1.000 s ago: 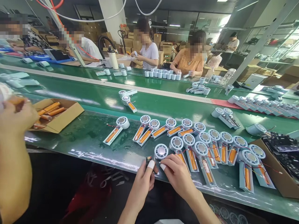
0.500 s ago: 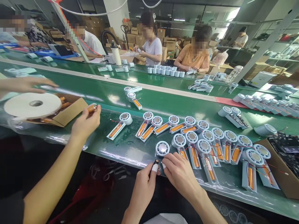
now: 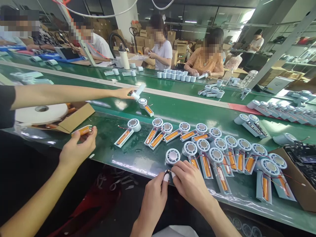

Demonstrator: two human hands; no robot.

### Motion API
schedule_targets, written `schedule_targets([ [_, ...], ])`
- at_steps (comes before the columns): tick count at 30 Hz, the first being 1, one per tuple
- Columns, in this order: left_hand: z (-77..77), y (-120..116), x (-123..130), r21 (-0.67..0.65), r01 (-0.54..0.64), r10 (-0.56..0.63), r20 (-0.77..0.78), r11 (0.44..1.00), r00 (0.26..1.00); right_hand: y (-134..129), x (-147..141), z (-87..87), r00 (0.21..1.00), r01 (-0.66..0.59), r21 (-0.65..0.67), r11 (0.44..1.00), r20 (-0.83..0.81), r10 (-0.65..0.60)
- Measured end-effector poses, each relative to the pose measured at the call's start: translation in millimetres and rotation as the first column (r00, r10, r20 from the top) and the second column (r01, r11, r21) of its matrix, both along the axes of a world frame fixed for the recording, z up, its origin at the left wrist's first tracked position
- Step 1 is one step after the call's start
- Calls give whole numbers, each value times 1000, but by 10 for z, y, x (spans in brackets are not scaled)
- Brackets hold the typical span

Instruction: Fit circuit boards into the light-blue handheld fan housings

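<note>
My left hand point(image 3: 153, 197), a white cover on a fingertip, pinches a small black circuit board point(image 3: 168, 171) at the bench's front edge. Bent and closed, my right hand point(image 3: 189, 179) meets it from the right; a white cover also shows on one of its fingertips. Whatever the right fingers grip is hidden. Just beyond both hands is a round pale-blue fan head point(image 3: 172, 156), its lower part out of sight behind them. To the right lie several handheld fans point(image 3: 202, 145) with orange batteries point(image 3: 206, 166) in their open handles.
At left, a co-worker's hand point(image 3: 76, 148) holds an orange battery point(image 3: 83, 131); their other hand point(image 3: 124, 93) grips a fan point(image 3: 136, 95). A white tape roll point(image 3: 37, 113) lies over a battery carton point(image 3: 79, 118). A carton point(image 3: 296, 179) of black parts stands right. People sit across the belt.
The co-worker's one arm has reached across to a fan on the belt; their other hand has drawn the battery down and left. My hands stay close together, the circuit board now less visible between them.
</note>
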State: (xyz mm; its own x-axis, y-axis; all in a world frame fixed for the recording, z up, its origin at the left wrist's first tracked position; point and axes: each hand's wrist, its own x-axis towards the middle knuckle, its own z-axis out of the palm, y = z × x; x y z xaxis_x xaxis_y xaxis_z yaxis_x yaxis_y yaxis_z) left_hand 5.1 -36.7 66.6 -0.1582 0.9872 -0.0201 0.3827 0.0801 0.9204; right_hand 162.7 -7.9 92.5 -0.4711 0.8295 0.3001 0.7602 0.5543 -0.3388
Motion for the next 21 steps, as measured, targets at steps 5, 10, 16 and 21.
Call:
schedule_targets([
  [5, -42, -30, -7, -9, 141, -140, -177, 990, 974, -3, -37, 15, 1000, 5, 9, 1000, 7, -5],
  [10, -36, -39, -25, -2, 208, -202, -248, 978, 948, 4, -46, -9, 1000, 21, -3, 1000, -23, -21],
  [16, 13, 52, -222, 8, 362, -353, -203, 932, 913, 42, 46, -28, 963, -36, -237, 971, -268, -29],
  [21, 103, 148, -314, 7, 449, -443, -157, 893, 883, 93, 111, 13, 941, -154, -292, 944, -333, 51],
])
